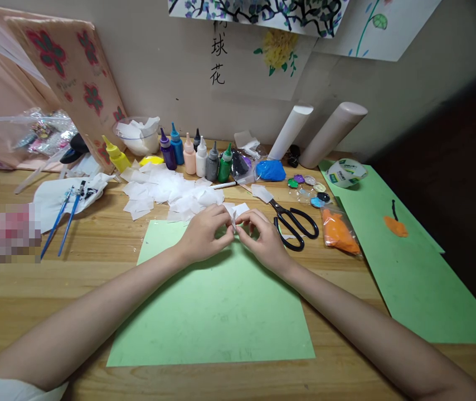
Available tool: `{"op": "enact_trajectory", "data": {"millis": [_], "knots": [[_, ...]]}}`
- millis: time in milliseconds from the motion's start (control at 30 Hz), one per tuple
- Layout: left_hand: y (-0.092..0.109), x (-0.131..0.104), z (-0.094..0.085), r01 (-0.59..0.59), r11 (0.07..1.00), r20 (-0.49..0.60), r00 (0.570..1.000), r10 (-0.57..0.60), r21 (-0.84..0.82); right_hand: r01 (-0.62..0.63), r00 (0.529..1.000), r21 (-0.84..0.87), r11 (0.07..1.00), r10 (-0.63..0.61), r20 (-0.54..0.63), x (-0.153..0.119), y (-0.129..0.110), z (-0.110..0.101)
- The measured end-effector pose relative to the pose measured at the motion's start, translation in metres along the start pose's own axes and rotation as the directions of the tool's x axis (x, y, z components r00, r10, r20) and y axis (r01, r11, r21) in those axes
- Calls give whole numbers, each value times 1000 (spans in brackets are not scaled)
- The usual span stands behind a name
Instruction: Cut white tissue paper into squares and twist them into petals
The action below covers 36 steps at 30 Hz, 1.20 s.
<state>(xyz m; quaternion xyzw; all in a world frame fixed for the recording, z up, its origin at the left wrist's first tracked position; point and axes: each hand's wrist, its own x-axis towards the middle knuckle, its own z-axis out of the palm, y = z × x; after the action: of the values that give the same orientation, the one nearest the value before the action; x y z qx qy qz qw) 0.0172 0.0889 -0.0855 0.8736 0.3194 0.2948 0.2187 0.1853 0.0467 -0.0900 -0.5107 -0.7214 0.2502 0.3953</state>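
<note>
We see a clear round bowl (141, 149) near the wall, filled with loose white pieces. To its right stand small plastic squeeze bottles (189, 157) with tapered nozzles, in purple, blue, peach, white, grey, black and green; a yellow bottle (116, 156) tilts in front of the bowl. At the right, a see-through bag (340, 231) holds a lumpy orange material, and a smooth, bright blue packet (270, 170) lies farther back.

Between our two hands, over the far edge of the flat green sheet (213, 317), is a small, thin, white paper piece (240, 210), creased where we grip it. The fingers of our left hand (205, 236) pinch one side of it, thumb and forefinger narrowed together; those of our right hand (262, 244) pinch the other side just as closely. Beyond them spreads a heap of flat, angular white scraps (166, 186). Black-handled scissors (295, 223) lie on the grained wooden table (62, 301), just beside our right hand
</note>
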Motion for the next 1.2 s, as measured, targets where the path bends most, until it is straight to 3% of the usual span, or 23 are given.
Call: {"op": "enact_trajectory", "data": {"millis": [167,433,600,733,833,1000,1100,1200], "knots": [[0,0,-1,1,1000,21,1000,-1,-5,64,998,-50,997,-64,13,-1,-3,0],[2,0,0,-41,998,32,999,40,40,37,998,-96,995,-41,-41,-2,-1,2],[0,0,-1,49,999,-111,993,-51,-21,-115,987,-35,993,110,-121,-1,7,3],[-2,0,-3,127,986,-306,939,-156,-112,-174,978,-4,985,172,-121,0,13,4],[-3,0,-5,151,975,-357,912,-202,-164,-168,980,-21,986,165,-108,1,12,5],[-2,2,-5,121,972,-197,967,-161,-203,-79,985,55,995,86,-148,0,4,1],[-2,2,-3,91,979,-80,991,-107,-180,-7,997,96,995,15,-81,0,1,0],[-2,2,-1,121,982,-29,992,-127,-148,-15,999,103,995,18,-27,0,1,0]]}}
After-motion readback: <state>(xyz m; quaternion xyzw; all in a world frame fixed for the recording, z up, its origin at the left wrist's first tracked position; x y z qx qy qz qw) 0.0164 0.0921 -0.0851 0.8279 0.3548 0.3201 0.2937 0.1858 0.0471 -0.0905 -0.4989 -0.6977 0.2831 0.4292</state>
